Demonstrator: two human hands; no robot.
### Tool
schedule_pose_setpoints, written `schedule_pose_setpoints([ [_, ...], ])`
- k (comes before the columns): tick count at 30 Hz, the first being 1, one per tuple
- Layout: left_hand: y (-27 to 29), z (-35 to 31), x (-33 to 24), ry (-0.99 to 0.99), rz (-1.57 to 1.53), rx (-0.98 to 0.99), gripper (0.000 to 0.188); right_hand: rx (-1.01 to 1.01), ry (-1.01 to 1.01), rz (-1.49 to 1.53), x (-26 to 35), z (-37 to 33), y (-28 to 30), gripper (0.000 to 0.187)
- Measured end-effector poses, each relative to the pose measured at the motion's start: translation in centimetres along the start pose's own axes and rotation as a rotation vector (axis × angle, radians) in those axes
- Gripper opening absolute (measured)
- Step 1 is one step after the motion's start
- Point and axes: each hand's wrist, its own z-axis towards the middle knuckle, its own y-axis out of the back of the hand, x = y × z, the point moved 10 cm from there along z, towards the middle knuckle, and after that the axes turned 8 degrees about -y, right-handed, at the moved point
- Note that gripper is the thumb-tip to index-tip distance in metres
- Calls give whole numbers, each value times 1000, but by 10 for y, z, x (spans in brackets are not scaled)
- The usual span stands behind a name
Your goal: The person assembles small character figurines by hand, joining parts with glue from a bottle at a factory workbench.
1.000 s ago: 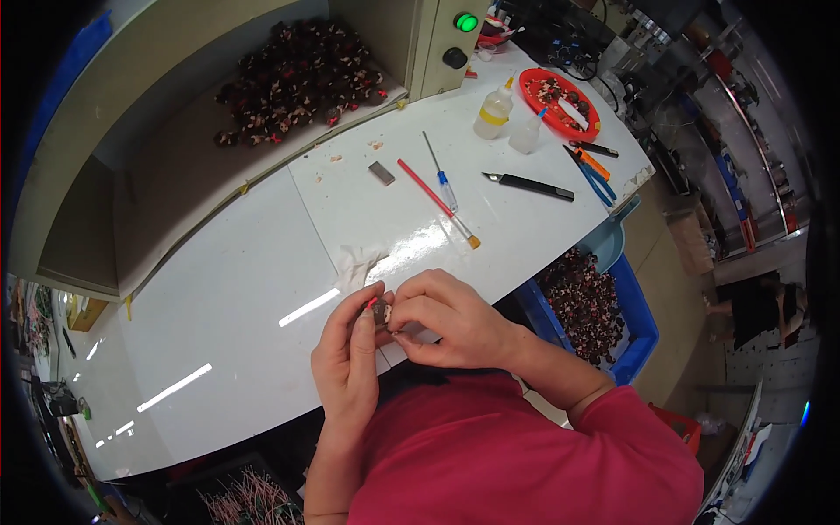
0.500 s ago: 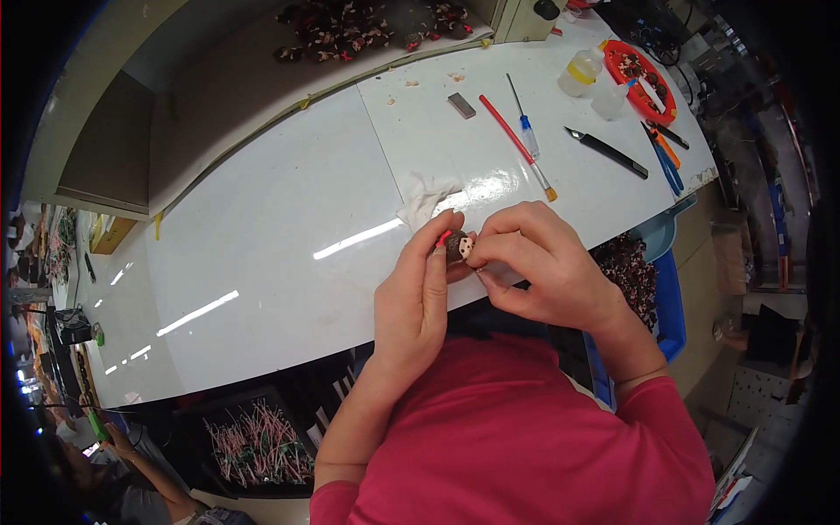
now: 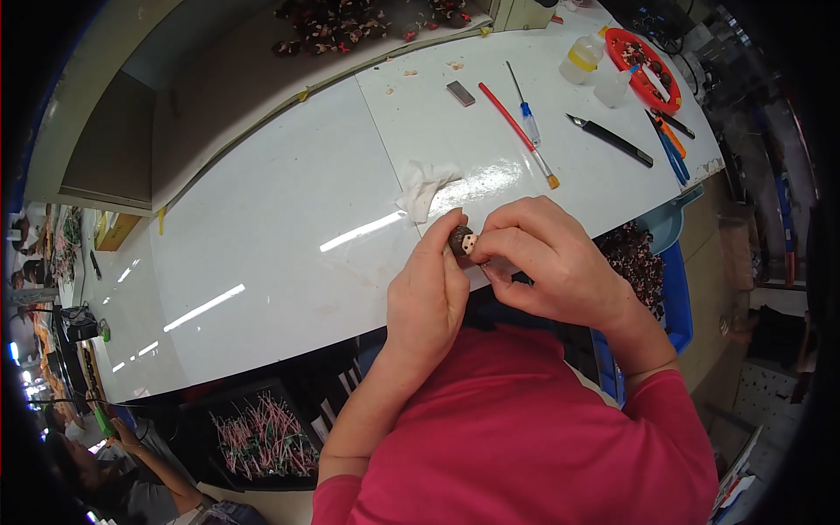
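A small doll head (image 3: 462, 240) with dark brown hair and a pale spotted face is held between my hands above the table's near edge. My left hand (image 3: 432, 278) has its fingers and thumb wrapped round the brown side. Pinched at the face side, my right hand (image 3: 534, 255) touches the head with thumb and forefinger; whether a tiny part sits between those fingertips is hidden. Just beyond lies a crumpled white tissue (image 3: 423, 187).
On the white table (image 3: 271, 219) lie a red-handled brush (image 3: 516, 131), a screwdriver (image 3: 528, 118), a black craft knife (image 3: 610, 141), a grey block (image 3: 460, 94) and pliers (image 3: 672, 149). Bottles (image 3: 582, 59) stand by a red tray (image 3: 619, 45). A blue bin (image 3: 678, 302) is at right, a person (image 3: 144, 477) at lower left.
The head has turned in my left fingers, and the red piece on it no longer shows. The whole view has shifted slightly; both hands stay together at the head.
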Motion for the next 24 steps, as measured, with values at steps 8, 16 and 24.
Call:
schedule_pose_setpoints([
  [8, -2, -1, -1, -4, 141, 10, 28, 18, -48, 29, -2, -6, -1, 26],
  [16, 3, 5, 2, 68, -189, 47, 29, -5, -26, 79, -2, -5, 1, 26],
  [24, -3, 15, 13, 242, -579, 28, 32, -91, -56, 200, -19, 2, -5, 29],
])
